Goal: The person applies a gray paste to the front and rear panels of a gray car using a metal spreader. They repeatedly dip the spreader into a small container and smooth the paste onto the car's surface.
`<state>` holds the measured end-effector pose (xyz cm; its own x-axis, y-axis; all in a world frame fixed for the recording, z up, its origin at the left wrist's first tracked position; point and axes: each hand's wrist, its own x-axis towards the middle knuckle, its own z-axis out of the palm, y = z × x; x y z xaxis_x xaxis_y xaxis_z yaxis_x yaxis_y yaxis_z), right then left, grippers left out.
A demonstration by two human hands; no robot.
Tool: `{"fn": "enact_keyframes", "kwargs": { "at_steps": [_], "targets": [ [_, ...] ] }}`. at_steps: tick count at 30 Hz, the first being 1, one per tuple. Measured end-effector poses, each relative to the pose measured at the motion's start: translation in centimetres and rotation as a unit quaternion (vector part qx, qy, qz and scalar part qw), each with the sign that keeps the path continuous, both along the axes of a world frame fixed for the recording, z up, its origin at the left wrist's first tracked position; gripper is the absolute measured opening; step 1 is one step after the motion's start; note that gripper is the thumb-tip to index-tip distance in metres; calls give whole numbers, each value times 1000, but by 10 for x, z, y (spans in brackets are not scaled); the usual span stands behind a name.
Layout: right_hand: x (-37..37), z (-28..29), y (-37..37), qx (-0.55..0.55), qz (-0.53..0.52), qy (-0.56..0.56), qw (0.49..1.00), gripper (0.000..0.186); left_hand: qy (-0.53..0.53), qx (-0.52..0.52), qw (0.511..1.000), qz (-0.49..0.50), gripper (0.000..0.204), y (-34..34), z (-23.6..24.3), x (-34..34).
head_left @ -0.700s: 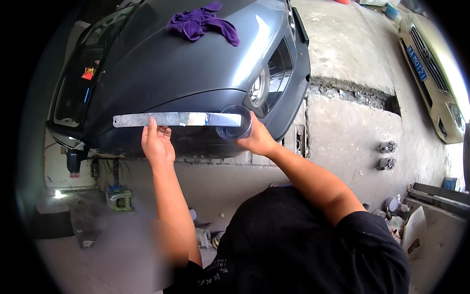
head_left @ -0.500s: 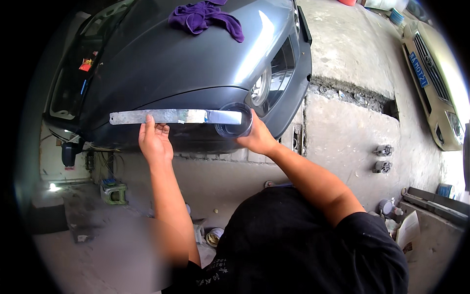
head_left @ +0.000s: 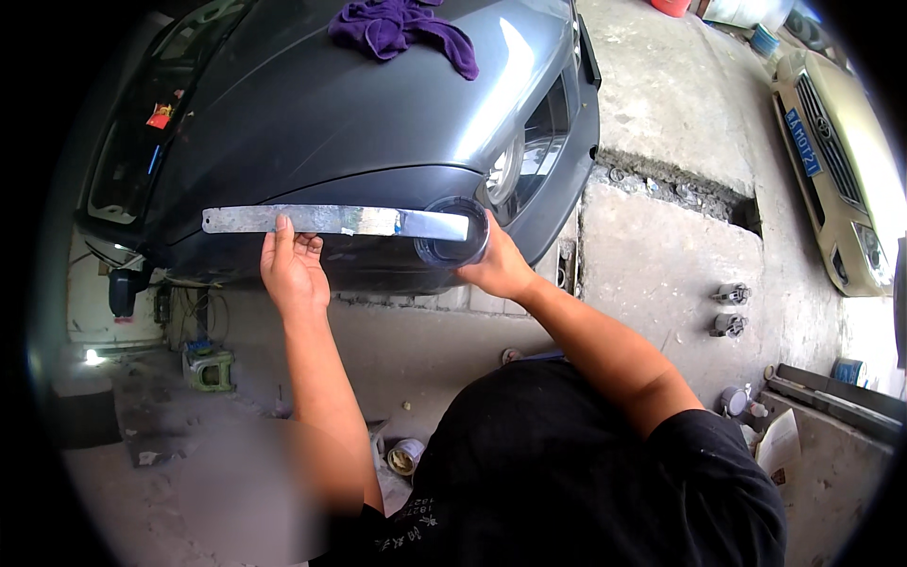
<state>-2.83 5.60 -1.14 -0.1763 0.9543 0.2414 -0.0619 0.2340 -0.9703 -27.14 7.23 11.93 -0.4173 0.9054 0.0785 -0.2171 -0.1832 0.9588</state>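
Observation:
A long, flat metal mixing stick [head_left: 321, 220], stained with paint along its middle, is pinched in my left hand [head_left: 296, 269], thumb on top. Its bright right end reaches over the mouth of a clear plastic cup [head_left: 437, 248]. My right hand [head_left: 501, 262] is wrapped round the cup's right side. What lies inside the cup is hard to make out. Both hands are in front of the dark grey car [head_left: 378, 123], close to its fender and headlight [head_left: 505, 175].
A purple cloth [head_left: 402, 30] lies on the hood. A beige car [head_left: 836, 151] stands at the right, past a rubble-filled trench [head_left: 680, 194] in the concrete floor. Near my left arm are a green stool [head_left: 208, 367] and an open can [head_left: 404, 455]. Two small dark objects [head_left: 729, 325] sit on the floor.
The mixing stick and my left hand have shifted slightly left, and the stick now slopes down a little toward the cup. My right hand keeps its hold on the cup.

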Motion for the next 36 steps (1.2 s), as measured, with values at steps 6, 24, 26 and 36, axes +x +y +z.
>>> {"fn": "enact_keyframes", "kwargs": {
  "at_steps": [6,24,26,36],
  "targets": [
    [-2,7,-6,-5,-12,-4,1000,73,5,5,1000,-13,16,-4,0,-7],
    [73,20,-42,83,-51,-78,992,65,257,91,939,-207,17,-15,30,133],
    [97,4,-35,113,-63,-58,990,60,243,85,938,-232,17,-5,30,164],
    [317,12,-10,113,-39,-54,991,70,181,82,930,-309,21,61,6,367]
  ]
}}
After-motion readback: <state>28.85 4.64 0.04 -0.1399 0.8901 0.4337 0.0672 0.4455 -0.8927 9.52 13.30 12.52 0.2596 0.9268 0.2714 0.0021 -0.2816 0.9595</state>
